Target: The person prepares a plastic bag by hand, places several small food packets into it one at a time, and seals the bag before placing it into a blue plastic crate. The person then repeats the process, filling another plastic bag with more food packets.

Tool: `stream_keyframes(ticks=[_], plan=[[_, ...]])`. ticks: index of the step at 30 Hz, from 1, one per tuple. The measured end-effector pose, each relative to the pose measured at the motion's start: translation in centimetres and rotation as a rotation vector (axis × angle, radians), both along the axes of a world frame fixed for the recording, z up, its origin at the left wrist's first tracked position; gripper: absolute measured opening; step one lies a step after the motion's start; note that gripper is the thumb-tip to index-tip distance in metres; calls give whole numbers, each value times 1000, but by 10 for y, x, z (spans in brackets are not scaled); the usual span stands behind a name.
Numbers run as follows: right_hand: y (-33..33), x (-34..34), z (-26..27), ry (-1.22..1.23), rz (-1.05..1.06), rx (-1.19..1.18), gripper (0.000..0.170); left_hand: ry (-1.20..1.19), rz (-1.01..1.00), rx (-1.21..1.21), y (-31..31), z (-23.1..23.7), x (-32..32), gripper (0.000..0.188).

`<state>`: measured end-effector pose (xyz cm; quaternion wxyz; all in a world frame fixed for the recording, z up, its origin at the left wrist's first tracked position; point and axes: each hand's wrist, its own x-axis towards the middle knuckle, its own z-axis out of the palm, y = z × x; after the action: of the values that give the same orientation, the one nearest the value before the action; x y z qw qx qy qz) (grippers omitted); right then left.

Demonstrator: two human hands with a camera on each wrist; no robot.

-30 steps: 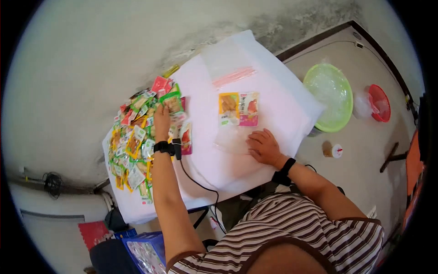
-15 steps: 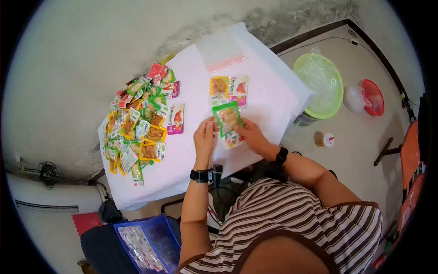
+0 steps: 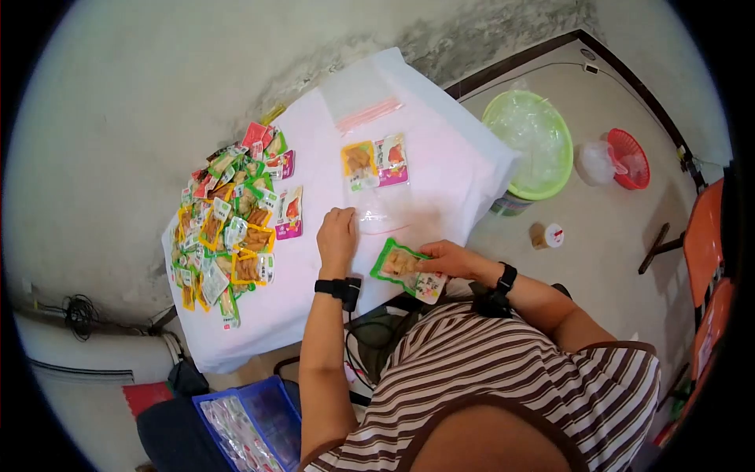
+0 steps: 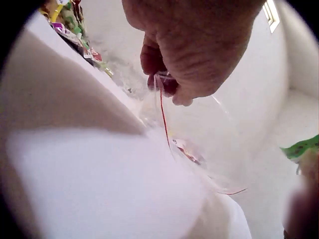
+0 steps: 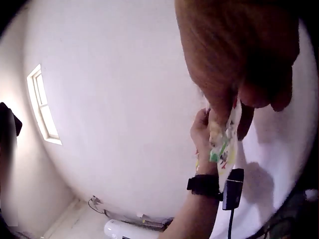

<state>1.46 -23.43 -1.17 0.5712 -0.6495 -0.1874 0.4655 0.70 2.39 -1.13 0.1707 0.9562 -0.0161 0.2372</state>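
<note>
My left hand (image 3: 338,236) pinches the edge of a clear plastic bag (image 3: 383,211); in the left wrist view the fingers of this hand (image 4: 187,55) are curled on the bag's rim, and a red line runs along its mouth. Inside the bag, side by side, lie a yellow-edged packet (image 3: 360,164) and a white and magenta packet (image 3: 392,160). Over the table's near edge, my right hand (image 3: 452,261) grips a green-edged packet (image 3: 399,263) with a white one (image 3: 430,289) against it. The right wrist view shows this hand (image 5: 239,59) above the packets, seen nearly edge-on.
A heap of packets (image 3: 212,236) covers the table's left side, with a magenta-ended packet (image 3: 289,212) beside it. Flat clear bags (image 3: 358,90) with red strips lie at the back. Right of the table stand a green tub (image 3: 562,161), a red basket (image 3: 629,149) and an orange chair (image 3: 702,228).
From the heap, the left hand came to the bag's mouth. The green-edged packet, between both hands half a second ago, is now in the right hand alone, lower and nearer the body.
</note>
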Motion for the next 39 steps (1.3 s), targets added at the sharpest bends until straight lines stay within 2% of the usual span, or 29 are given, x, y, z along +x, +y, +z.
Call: stream_keyframes(ticks=[3, 4, 6, 10, 12, 16, 18, 19, 21, 24, 28, 30, 36, 39], plan=[[15, 2, -16, -45, -200, 51, 26, -50, -17, -22, -15, 11, -14, 16], [15, 2, -14, -47, -200, 54, 26, -53, -22, -28, -21, 13, -18, 16], [17, 1, -8, -12, -443, 18, 26, -63, -21, 3, -29, 9, -23, 16], [31, 2, -15, 7, -492, 41, 26, -128, -27, -45, -44, -1, -24, 18], [45, 14, -33, -4, -574, 146, 27, -171, -22, -58, -49, -3, -23, 19], [63, 45, -36, -7, -470, 121, 31, -206, -24, -55, -51, -5, -19, 20], [76, 53, -33, 75, -525, 241, 42, -198, -17, -87, -51, -4, -19, 25], [83, 57, -35, 75, -519, 239, 42, -198, -11, -88, -52, -5, -20, 25], [97, 62, -37, 262, -680, 372, 51, -229, -10, -111, -52, -8, -20, 25], [104, 67, -33, 338, -706, 418, 59, -212, -5, -133, -51, -10, -20, 24], [117, 83, -37, 232, -668, 356, 56, -229, -12, -137, -56, -15, -21, 22], [122, 89, -35, 347, -658, 403, 52, -217, 2, -131, -55, -14, -20, 20], [130, 89, -31, 376, -634, 649, 51, -237, -2, -142, -55, -12, -17, 21], [124, 84, -21, 320, -609, 623, 52, -256, -37, -214, -53, -14, -16, 21]])
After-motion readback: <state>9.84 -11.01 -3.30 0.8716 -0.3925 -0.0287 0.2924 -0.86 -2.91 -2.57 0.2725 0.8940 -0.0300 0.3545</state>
